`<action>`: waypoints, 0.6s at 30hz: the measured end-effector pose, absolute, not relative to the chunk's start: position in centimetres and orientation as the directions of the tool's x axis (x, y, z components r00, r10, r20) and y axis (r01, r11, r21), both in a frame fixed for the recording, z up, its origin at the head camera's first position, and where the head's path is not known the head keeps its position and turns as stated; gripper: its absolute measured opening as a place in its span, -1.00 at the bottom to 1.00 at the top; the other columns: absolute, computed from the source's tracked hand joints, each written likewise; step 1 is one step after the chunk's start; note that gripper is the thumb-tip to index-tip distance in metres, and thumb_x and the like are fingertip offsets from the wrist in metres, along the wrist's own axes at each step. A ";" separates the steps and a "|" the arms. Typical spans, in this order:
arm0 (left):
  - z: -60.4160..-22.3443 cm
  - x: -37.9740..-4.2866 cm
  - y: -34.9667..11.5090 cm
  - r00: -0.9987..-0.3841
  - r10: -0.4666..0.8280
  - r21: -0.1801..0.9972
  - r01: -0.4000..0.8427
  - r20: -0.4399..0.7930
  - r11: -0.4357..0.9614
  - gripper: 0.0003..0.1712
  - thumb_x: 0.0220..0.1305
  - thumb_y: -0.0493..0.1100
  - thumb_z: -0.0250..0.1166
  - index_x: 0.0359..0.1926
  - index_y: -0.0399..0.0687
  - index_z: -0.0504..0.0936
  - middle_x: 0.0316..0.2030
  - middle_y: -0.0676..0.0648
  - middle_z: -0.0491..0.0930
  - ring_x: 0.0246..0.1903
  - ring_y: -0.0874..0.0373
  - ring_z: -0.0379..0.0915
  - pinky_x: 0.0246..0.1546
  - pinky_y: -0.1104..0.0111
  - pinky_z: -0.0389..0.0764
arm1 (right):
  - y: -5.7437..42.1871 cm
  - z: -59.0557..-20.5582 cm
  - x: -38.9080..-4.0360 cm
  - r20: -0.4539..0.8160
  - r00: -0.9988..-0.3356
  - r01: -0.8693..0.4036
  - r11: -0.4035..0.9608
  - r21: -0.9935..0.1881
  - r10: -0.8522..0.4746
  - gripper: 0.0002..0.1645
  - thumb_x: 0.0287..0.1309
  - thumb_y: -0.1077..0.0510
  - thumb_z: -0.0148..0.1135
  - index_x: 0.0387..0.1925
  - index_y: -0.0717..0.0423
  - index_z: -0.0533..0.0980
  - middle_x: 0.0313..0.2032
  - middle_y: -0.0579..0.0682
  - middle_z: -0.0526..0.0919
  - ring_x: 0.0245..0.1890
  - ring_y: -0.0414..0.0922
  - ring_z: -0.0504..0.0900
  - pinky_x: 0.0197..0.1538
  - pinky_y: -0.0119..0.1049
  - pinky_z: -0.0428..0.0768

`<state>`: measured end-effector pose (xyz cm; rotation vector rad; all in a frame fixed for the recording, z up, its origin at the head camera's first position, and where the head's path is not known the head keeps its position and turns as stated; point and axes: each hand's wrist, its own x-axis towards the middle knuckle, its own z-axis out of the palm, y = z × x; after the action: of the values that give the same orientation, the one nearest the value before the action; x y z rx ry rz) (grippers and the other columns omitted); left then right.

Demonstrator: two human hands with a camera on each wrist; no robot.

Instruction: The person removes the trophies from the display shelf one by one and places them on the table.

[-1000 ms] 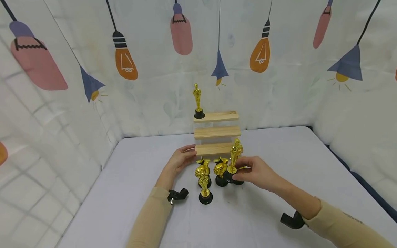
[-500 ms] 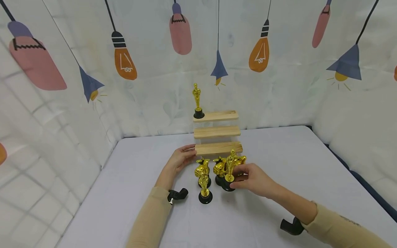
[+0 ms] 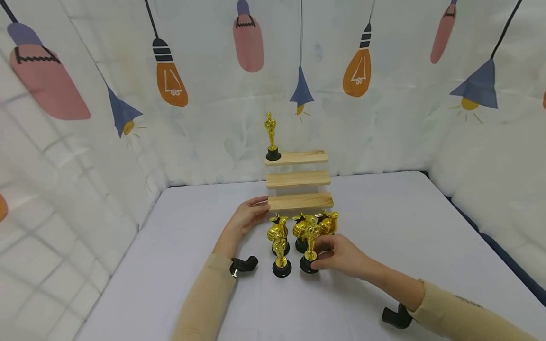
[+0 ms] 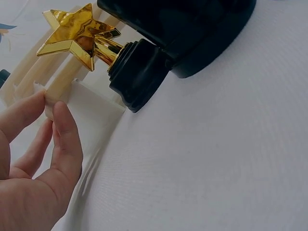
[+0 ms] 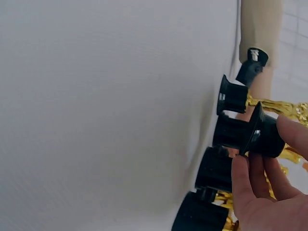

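My right hand [image 3: 341, 255] holds a gold figure trophy [image 3: 312, 232] upright, thumb and fingers around its black base [image 5: 267, 137]. In the right wrist view that base appears raised off the cloth. With thumb and fingertips my left hand [image 3: 246, 219] pinches the left end of the lowest board [image 3: 300, 202] of a three-step wooden stand. Another gold figure trophy [image 3: 280, 255] stands to the left of the held one. Behind them are several more gold trophies, partly hidden, including a star-topped one [image 4: 77, 36].
A gold figure trophy [image 3: 271, 135] stands at the left end of the stand's top board [image 3: 303, 157]. The middle board [image 3: 298, 179] is below it. A white cloth covers the table [image 3: 204, 213]; a curtain printed with lamps [image 3: 204, 142] hangs behind.
My right hand has brought the held trophy down and toward me, slightly leftward, from in front of the stand's right end. My left hand stays on the lowest board.
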<state>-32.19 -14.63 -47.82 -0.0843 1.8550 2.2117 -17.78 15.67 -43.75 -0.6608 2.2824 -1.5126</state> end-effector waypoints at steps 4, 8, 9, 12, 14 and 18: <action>-47.7 -32.1 -14.7 -0.967 0.154 0.961 -0.227 -0.203 -0.159 -0.42 0.40 -0.39 0.31 0.40 -0.31 0.44 0.22 -0.28 0.51 -0.07 0.11 0.62 -0.06 0.34 0.68 | 15.4 -44.5 -18.0 -0.026 -0.841 -0.196 0.348 -0.917 -0.541 -0.59 0.05 0.24 0.57 -0.07 0.28 0.62 -0.13 0.03 0.66 -0.06 -0.03 0.67 0.00 -0.32 0.68; -47.5 -32.0 -14.6 -0.968 0.152 0.962 -0.224 -0.201 -0.156 -0.42 0.39 -0.38 0.32 0.39 -0.30 0.44 0.22 -0.28 0.51 -0.06 0.10 0.62 -0.04 0.32 0.67 | 15.2 -45.1 -18.2 -0.035 -0.844 -0.199 0.373 -0.906 -0.535 -0.54 0.04 0.24 0.58 -0.04 0.31 0.61 -0.12 0.02 0.66 -0.08 -0.05 0.68 -0.03 -0.32 0.68; -47.5 -32.0 -14.6 -0.968 0.153 0.963 -0.222 -0.199 -0.154 -0.42 0.39 -0.37 0.32 0.39 -0.29 0.45 0.22 -0.28 0.51 -0.05 0.09 0.62 -0.03 0.32 0.67 | 15.1 -45.3 -18.3 -0.038 -0.846 -0.198 0.380 -0.904 -0.531 -0.54 0.03 0.24 0.58 -0.03 0.31 0.61 -0.12 0.02 0.66 -0.09 -0.06 0.68 -0.03 -0.32 0.68; -47.6 -32.0 -14.7 -0.969 0.163 0.965 -0.209 -0.184 -0.156 -0.41 0.37 -0.37 0.34 0.39 -0.29 0.45 0.20 -0.27 0.53 -0.05 0.09 0.61 -0.04 0.32 0.67 | 14.8 -45.6 -18.3 -0.052 -0.852 -0.187 0.397 -0.899 -0.520 -0.54 0.02 0.24 0.59 -0.04 0.29 0.61 -0.15 -0.01 0.66 -0.11 -0.07 0.68 -0.04 -0.32 0.68; -47.7 -32.0 -14.8 -0.970 0.173 0.967 -0.197 -0.169 -0.162 -0.40 0.36 -0.37 0.35 0.38 -0.33 0.45 0.18 -0.28 0.54 -0.05 0.08 0.62 -0.05 0.32 0.68 | 14.6 -45.9 -18.3 -0.059 -0.855 -0.180 0.402 -0.898 -0.515 -0.55 0.01 0.26 0.60 -0.06 0.29 0.61 -0.16 -0.01 0.67 -0.12 -0.07 0.69 -0.05 -0.30 0.69; -47.8 -32.2 -14.8 -0.967 0.182 0.962 -0.209 -0.177 -0.174 -0.40 0.38 -0.38 0.33 0.39 -0.35 0.42 0.19 -0.29 0.52 -0.05 0.09 0.61 -0.05 0.32 0.68 | 14.3 -46.1 -18.4 -0.058 -0.861 -0.190 0.427 -0.884 -0.504 -0.55 -0.01 0.26 0.61 -0.07 0.27 0.61 -0.16 -0.03 0.67 -0.12 -0.06 0.67 -0.05 -0.27 0.69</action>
<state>-32.18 -14.81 -47.77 -0.0316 1.8330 2.2288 -18.40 14.33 -46.10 -0.5981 2.3703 -1.4080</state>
